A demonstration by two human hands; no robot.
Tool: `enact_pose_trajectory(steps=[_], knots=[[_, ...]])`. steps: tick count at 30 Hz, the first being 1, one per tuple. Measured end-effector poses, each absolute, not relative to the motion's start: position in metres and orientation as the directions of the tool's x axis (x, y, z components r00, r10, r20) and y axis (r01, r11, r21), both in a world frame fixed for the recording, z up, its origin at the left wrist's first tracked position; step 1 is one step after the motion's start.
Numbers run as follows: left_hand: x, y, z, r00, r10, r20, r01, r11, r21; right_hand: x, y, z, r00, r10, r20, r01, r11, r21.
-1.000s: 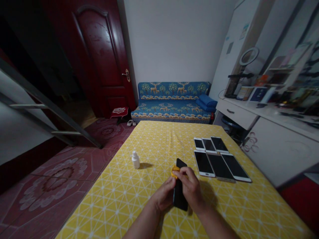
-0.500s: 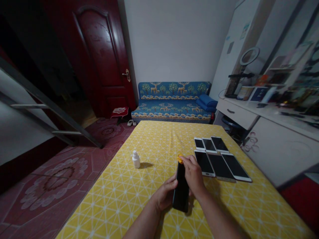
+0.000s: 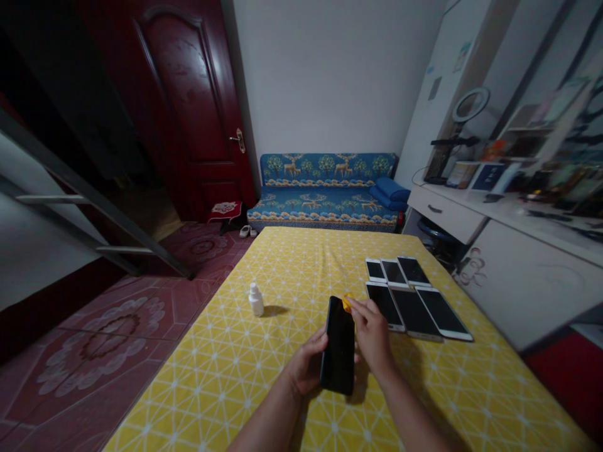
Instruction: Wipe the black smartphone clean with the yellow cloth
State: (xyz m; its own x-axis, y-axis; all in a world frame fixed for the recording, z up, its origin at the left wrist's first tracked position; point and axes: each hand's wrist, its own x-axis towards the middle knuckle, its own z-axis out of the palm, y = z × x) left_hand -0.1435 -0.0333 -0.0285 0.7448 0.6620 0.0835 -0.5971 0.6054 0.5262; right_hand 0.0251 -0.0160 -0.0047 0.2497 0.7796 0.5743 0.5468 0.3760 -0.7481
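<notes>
My left hand [image 3: 307, 364] grips a black smartphone [image 3: 338, 346] by its lower left edge, the screen facing up and the phone's far end tilted away from me. My right hand [image 3: 372, 336] is at the phone's right edge. Its fingertips pinch a small yellow cloth [image 3: 347, 304], which touches the phone near its top corner. Several white-framed smartphones [image 3: 414, 314] lie screen up in two rows on the table, to the right of my right hand. A small white dropper bottle [image 3: 256, 300] stands to the left of my hands.
A yellow patterned tablecloth [image 3: 301, 263] covers the table, and red patterned floor tiles [image 3: 101, 339] lie beyond its left edge. A white cabinet and desk [image 3: 518, 276] run along the right. A blue sofa [image 3: 323, 204] stands beyond the far end.
The yellow cloth and my right hand have moved from the phone's left side, across its top, to its right edge. The phone now sits a little more upright in my left hand.
</notes>
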Motion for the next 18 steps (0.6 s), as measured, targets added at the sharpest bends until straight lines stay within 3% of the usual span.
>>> enact_pose_trajectory(steps=[6, 18], knots=[[-0.143, -0.033, -0.025, 0.646, 0.763, 0.024, -0.669, 0.55, 0.499, 0.012, -0.031, -0.013, 0.132, 0.719, 0.682, 0.638, 0.465, -0.614], [-0.144, -0.032, -0.031, 0.642, 0.764, -0.053, -0.65, 0.58, 0.491, -0.01, -0.061, -0.004, -0.032, 0.685, 0.728, 0.688, 0.544, -0.481]])
